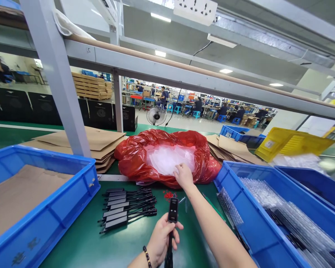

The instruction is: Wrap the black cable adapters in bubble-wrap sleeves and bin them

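My left hand (165, 238) grips a small black display unit (173, 209) with a cable running down from it, its face turned up towards me. My right hand (183, 176) reaches to a red plastic sack (128, 152) and pinches at the near edge of translucent white plastic bags (167, 158) heaped inside. How firmly the fingertips hold a bag is hard to see. Left of the display unit, several black box-shaped modules with cables (116, 222) lie in a row on the green table (80, 230). Small red pieces (168, 195) are scattered just beyond the unit.
A blue bin (80, 182) with brown cardboard stands at left. Another blue bin (240, 208) at right holds bubble-wrapped items (304, 216). Cardboard sheets (100, 143) flank the sack. A grey metal post (58, 82) and crossbar rise in front. People sit working in the background.
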Motion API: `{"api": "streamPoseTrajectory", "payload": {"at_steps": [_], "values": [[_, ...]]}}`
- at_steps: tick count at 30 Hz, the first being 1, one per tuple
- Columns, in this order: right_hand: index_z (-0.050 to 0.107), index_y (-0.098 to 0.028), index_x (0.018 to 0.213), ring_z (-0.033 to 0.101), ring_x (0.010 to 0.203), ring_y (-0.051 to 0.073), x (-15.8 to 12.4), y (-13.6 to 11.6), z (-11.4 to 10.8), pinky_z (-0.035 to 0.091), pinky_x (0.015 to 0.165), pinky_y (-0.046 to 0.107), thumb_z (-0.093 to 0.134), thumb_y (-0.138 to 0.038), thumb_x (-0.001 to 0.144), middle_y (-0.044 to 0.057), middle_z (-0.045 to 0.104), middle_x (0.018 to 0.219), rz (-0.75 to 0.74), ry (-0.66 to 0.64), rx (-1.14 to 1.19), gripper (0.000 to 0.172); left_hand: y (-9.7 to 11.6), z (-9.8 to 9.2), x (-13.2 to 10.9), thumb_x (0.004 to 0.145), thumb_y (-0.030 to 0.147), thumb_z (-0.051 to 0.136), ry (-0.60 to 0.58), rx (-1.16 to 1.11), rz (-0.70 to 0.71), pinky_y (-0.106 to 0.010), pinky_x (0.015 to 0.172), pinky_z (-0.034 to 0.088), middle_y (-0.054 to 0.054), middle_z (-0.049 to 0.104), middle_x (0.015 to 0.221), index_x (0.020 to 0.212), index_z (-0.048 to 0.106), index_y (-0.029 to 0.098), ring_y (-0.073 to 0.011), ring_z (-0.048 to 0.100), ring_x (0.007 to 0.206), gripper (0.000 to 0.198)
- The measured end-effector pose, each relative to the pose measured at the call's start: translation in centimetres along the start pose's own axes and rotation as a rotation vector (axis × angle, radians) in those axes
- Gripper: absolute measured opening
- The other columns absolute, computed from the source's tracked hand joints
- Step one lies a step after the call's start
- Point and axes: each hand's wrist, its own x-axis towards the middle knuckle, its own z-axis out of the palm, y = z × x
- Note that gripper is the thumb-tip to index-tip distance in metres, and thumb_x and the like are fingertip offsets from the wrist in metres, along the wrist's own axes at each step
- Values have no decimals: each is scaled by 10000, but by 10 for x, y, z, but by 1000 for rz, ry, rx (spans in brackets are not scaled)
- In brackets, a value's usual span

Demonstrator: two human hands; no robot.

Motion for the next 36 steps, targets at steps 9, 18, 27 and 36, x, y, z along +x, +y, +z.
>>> {"api": "streamPoseTrajectory", "payload": {"at_steps": [9,18,27,36], "values": [[574,-172,630,512,676,136,-4,-2,2,402,649,237,544,-158,722,8,547,674,85,70,317,98,5,4,-1,633,315,655,6,34,-4,-155,316,379,-33,629,671,851,468,150,-66,468,389,331],[461,-179,869,524,566,96,-53,12,-44,445,552,221,483,-303,801,-13,537,702,276,422,795,143,4,1,-2,620,314,689,7,68,-6,-162,340,372,-36,637,678,837,498,150,-67,461,406,332],[451,-170,937,593,558,130,-120,11,-25,463,532,238,687,-199,593,7,632,702,628,118,1585,418,8,5,-6,590,339,734,-1,120,-7,-210,373,427,-74,641,814,987,565,137,-155,561,618,476],[593,-141,1005,584,712,156,-135,2,-33,407,554,217,767,-335,558,51,648,846,436,-358,1693,517,3,-5,4,592,371,735,73,120,87,-187,390,404,-32,599,578,920,597,122,-117,488,513,435]]}}
